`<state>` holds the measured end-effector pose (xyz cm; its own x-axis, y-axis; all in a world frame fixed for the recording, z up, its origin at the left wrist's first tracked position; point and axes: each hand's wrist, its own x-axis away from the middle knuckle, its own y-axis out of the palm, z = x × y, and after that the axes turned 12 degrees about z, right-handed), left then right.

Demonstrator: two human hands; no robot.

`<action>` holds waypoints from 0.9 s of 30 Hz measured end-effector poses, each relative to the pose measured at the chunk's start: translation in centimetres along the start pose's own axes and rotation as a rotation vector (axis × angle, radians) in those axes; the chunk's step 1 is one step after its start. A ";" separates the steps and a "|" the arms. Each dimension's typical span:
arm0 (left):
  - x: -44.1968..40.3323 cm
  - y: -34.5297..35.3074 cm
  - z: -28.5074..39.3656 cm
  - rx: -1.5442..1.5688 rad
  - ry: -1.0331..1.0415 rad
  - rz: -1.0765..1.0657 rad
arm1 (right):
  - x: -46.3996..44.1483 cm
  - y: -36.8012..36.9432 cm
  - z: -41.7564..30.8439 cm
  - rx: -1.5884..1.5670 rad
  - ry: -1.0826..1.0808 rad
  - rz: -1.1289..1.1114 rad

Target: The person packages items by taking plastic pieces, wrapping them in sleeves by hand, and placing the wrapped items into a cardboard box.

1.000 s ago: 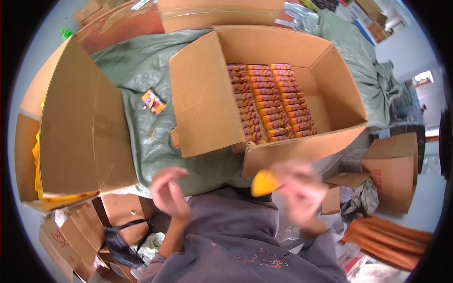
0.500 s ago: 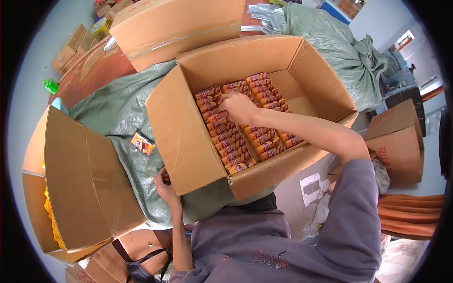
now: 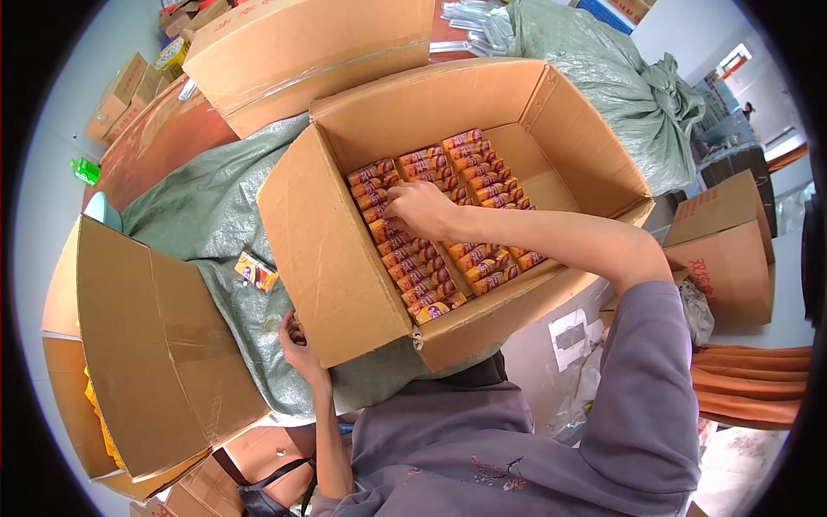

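A large open cardboard box [image 3: 469, 353] holds several rows of small orange-and-brown snack packets [image 3: 431, 293], standing closely side by side. My right hand [image 3: 422, 209] reaches into it, with the fingers bent down onto a packet in the left row. The palm and the back of the hand hide part of the rows. Just outside the box's left flap [image 3: 332, 258], my left hand [image 3: 301, 346] has its fingers curled. The flap's edge and the fingers cover whatever may be in them. A single snack packet [image 3: 256, 270] lies flat on the green sheet [image 3: 207, 189], beyond my left hand.
Another open carton [image 3: 159, 336] stands at the left with yellow-orange contents. A closed carton [image 3: 310, 60] sits behind the box. At the back right is a tied green sack [image 3: 612, 103]. One more carton [image 3: 728, 258] stands at the right.
The view has shifted slightly. My right hand has moved a little toward the left side and the near end of the left row. My left hand stays beside the flap.
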<state>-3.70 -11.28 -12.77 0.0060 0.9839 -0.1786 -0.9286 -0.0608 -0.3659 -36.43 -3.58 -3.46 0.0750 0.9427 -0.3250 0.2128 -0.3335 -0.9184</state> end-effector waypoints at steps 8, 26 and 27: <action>0.0 0.0 -0.4 0.033 -0.033 0.059 | 0.2 0.4 0.3 -0.007 -0.084 0.002; 0.0 -0.2 0.5 -0.009 0.014 0.119 | -0.4 -1.8 -0.2 -0.007 0.021 -0.065; 0.1 -0.4 0.8 -0.026 0.004 0.127 | -0.8 -3.5 -0.5 -0.011 0.034 -0.026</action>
<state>-3.66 -11.07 -11.94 -0.1099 0.9673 -0.2288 -0.9120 -0.1896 -0.3638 -36.76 -3.17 0.11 0.1026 0.9507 -0.2926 0.2255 -0.3087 -0.9240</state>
